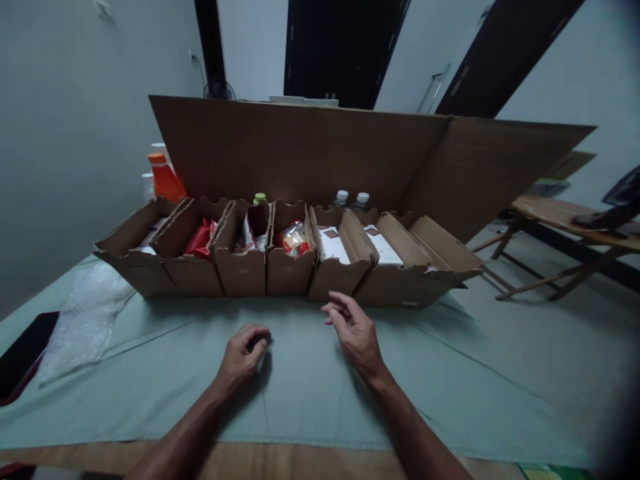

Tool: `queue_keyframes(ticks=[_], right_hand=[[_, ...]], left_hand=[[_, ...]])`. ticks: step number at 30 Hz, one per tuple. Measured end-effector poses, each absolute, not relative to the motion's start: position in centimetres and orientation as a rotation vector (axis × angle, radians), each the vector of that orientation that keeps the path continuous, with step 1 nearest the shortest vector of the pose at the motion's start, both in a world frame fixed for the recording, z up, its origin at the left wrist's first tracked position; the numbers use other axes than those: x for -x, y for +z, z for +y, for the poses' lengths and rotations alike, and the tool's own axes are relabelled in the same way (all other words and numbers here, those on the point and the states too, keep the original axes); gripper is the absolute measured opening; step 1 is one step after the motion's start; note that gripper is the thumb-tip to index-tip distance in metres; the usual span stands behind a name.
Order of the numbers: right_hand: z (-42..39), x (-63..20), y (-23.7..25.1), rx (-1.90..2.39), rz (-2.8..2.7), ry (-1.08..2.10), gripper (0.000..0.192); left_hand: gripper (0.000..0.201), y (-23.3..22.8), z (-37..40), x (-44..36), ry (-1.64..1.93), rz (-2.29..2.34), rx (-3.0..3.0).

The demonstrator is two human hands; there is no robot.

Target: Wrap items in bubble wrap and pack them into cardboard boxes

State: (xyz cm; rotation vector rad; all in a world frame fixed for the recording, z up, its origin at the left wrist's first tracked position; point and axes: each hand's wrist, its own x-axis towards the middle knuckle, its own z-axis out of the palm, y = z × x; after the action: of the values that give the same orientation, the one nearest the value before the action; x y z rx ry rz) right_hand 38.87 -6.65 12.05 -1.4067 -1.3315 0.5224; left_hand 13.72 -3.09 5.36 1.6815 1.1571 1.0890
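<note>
Cardboard bins | red packet, white packages inside | left hand, right hand both empty, fingers relaxed

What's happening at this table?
A person has both hands over a pale green cloth, apparently holding nothing. The left hand is loosely curled; the right hand, fingers apart, is close to a row of open cardboard boxes. Among their contents are a red packet and white packages. Bubble wrap and a phone lie at left.
</note>
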Motion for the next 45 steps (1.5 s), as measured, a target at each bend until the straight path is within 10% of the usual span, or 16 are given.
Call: queue_keyframes(ticks=[5,12,29,33,45], right_hand=[[-0.1,-34.5,18.4,1.594,-1.733,0.353,0.060],[3.1,-32.3,19.3,1.939,-1.887,0.060,0.029],[-27.6,-41.1,16.3,1.707,-1.317,0.043,0.017],[-30.6,-41.4,12.4,1.787,-1.107,0.129,0.046],[-19.1,-41.5,11.1,1.763,-1.138,0.420,0.047]], left_hand=[[0.024,5.6,-3.1,-14.4,1.074,1.100,-1.767],[0.020,6.1,-2.4,-13.5,1.315,1.199,-1.590],[0.048,8.0,-3.6,-11.3,1.241,1.194,-1.405],[0.051,9.1,-6.4,-11.5,1.145,0.950,-1.497],[0.052,10.6,-7.1,-14.5,1.162,0.807,-1.552]])
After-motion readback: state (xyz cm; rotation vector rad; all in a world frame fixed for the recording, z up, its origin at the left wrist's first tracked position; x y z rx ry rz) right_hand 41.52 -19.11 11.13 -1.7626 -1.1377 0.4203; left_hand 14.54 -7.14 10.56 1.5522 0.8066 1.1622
